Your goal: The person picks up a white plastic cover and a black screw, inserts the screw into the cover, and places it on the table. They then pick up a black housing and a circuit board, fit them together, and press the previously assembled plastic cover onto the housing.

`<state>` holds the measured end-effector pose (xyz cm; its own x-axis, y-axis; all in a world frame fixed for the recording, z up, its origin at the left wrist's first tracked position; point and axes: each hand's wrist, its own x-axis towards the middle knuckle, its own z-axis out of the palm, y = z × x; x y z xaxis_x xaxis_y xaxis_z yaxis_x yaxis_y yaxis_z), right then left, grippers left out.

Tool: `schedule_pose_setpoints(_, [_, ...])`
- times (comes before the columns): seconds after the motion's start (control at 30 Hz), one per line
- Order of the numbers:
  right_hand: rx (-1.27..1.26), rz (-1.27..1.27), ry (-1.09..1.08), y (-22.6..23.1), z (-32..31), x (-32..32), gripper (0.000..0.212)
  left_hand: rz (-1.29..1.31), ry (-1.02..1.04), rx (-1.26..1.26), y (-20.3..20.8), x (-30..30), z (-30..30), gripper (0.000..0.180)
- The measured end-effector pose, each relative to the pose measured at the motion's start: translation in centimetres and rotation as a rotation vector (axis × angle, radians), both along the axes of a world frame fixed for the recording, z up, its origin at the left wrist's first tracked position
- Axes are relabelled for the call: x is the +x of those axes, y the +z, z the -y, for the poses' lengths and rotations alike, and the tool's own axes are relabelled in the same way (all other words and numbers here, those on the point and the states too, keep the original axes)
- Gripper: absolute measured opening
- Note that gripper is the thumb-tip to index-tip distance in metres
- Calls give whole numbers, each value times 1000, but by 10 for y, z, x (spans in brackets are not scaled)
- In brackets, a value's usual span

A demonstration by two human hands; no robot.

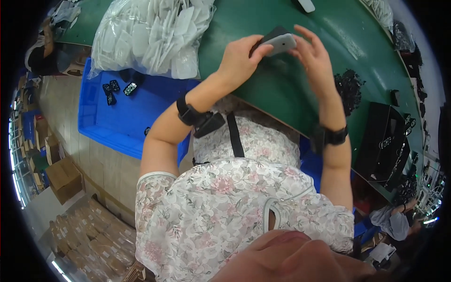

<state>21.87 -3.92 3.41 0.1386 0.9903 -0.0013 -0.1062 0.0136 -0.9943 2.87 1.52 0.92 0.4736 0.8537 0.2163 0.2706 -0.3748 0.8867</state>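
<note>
Over the green table [263, 89], I hold a small casing [283, 43] with a light grey rounded face and a black part against its back. My left hand [238, 58] is closed around its left end, thumb on the grey face. At the right end, the fingers of my right hand [313, 58] curl against the casing's edge, with the index finger raised. Part of that grip is hidden. To the left on the table lies a clear bag [145, 40] full of white plastic covers. A pile of small black parts [348, 90] sits right of my right wrist.
Left of me stands a blue bin [112, 131] with several small black devices [111, 89] in it. A black box [376, 141] with circuit-like pieces stands on the right of the table. Cardboard boxes [66, 178] are on the floor. Other people work at far left and lower right.
</note>
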Motion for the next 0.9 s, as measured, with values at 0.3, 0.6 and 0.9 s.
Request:
schedule_pose_setpoints(0.3, [171, 165, -198, 14, 6, -1, 41, 282, -82, -230, 5, 22, 15, 25])
schedule_pose_setpoints(0.6, [-51, 643, -283, -19, -58, 193, 31, -451, 454, 760, 52, -106, -55, 21])
schedule_pose_setpoints(0.9, [-218, 746, -224, -23, -69, 223, 33, -723, 78, 747, 40, -123, -82, 46])
